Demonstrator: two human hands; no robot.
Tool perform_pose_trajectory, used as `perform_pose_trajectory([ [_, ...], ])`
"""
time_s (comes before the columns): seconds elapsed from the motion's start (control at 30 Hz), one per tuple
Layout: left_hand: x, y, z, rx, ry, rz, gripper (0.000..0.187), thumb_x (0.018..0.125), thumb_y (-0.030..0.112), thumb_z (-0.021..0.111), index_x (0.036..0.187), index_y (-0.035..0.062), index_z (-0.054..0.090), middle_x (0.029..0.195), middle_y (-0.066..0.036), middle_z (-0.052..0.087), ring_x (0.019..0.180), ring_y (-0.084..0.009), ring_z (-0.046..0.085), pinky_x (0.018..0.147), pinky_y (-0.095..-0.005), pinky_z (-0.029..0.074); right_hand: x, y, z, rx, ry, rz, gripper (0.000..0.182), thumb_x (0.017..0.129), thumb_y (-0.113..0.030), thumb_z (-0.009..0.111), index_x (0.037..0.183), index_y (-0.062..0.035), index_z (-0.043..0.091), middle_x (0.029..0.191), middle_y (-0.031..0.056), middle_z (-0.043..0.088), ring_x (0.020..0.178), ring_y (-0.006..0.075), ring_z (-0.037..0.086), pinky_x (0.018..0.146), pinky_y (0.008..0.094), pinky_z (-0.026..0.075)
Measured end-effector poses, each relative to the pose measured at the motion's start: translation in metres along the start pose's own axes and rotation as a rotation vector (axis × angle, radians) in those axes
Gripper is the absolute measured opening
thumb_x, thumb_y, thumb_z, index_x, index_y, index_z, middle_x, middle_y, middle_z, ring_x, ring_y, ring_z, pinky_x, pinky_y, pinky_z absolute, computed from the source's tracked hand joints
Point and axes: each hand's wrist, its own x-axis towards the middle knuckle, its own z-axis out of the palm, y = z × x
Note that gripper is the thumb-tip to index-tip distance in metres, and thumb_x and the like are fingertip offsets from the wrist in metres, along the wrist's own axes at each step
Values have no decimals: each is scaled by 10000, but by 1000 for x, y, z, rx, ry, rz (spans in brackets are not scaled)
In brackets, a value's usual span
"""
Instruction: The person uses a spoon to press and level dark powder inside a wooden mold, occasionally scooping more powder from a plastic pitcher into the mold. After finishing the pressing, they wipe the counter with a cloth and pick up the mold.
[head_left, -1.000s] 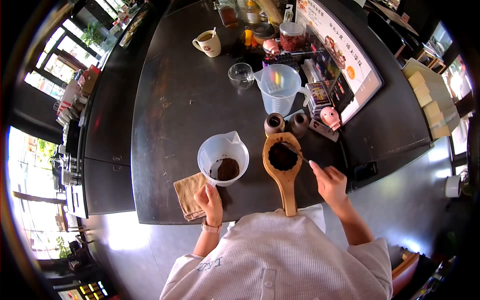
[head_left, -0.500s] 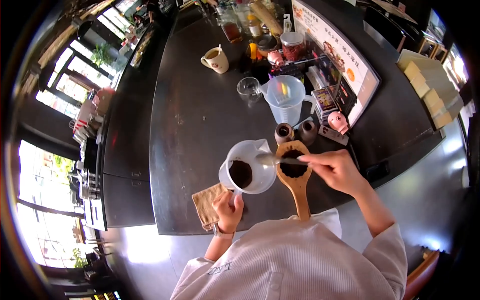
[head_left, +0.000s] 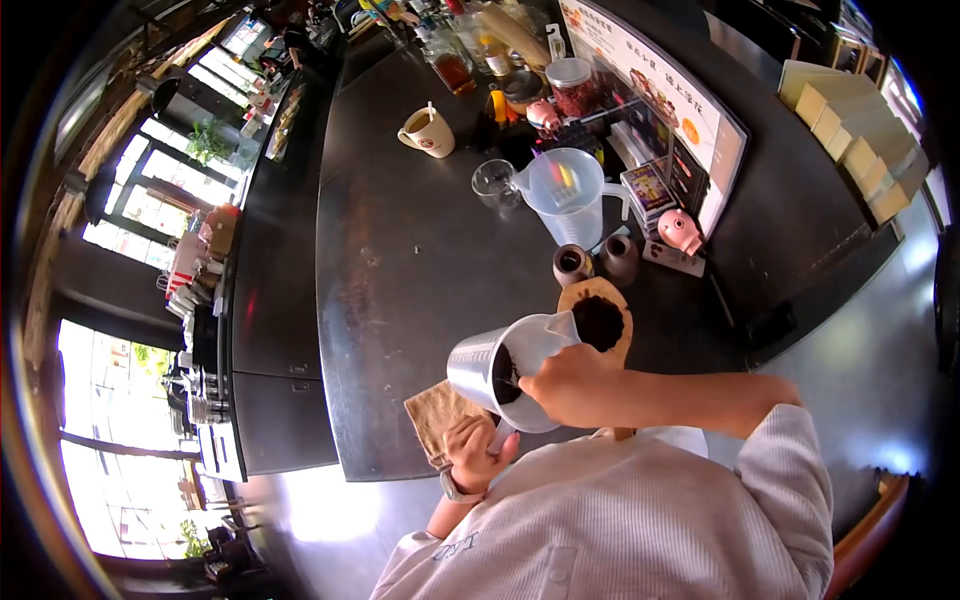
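My left hand (head_left: 475, 455) is closed around the handle of a clear plastic measuring jug (head_left: 478, 368), which tilts to the right. Dark brown grounds (head_left: 504, 377) lie inside it. At the jug's mouth my right hand (head_left: 572, 385) is closed on a spoon, whose bowl is hidden in the jug. Just beyond the jug is a wooden paddle-shaped holder (head_left: 625, 347) filled with dark grounds (head_left: 598, 322); my right arm covers most of its handle. A folded brown cloth (head_left: 437, 420) lies under my left hand's side of the jug.
Two small brown pots (head_left: 572, 264) stand behind the wooden holder. Farther back are a larger measuring jug (head_left: 568, 200), a glass cup (head_left: 495, 180) and a white mug (head_left: 428, 133). A menu board (head_left: 690, 110) and a pink pig figure (head_left: 680, 232) stand on the right.
My right hand has moved left with the spoon, from over the wooden holder into the jug. My left hand has tipped the jug toward the right. The view has shifted slightly.
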Motion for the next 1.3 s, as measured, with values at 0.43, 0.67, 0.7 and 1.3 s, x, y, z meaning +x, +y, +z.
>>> perform_pose_trajectory([
  [0.43,4,-3,18,-41,94,-163,253,692,137,672,626,-5,474,549,-136,424,462,-286,436,457,-346,343,-28,29,-17,903,403,288,192,848,-130,562,916,-3,690,625,140,623,546,190,613,537,296,445],
  [0.67,3,-8,21,-122,131,-377,192,722,123,638,706,-32,528,542,-125,407,447,-252,408,443,-324,323,-42,42,-26,829,462,334,189,835,-110,565,947,-15,684,657,126,625,502,152,566,513,270,425],
  [0.7,1,-12,19,-153,73,-402,184,721,115,636,705,-33,527,539,-120,401,443,-245,398,439,-320,315,-43,42,-28,831,438,363,189,833,-108,565,949,-18,684,663,127,625,500,152,564,509,268,422],
  [1.3,7,-15,18,-189,-4,-390,259,723,122,666,619,2,461,514,-118,353,440,-258,361,426,-341,280,-50,46,-5,927,539,380,188,837,-60,575,983,-25,688,520,66,511,454,38,356,424,234,286],
])
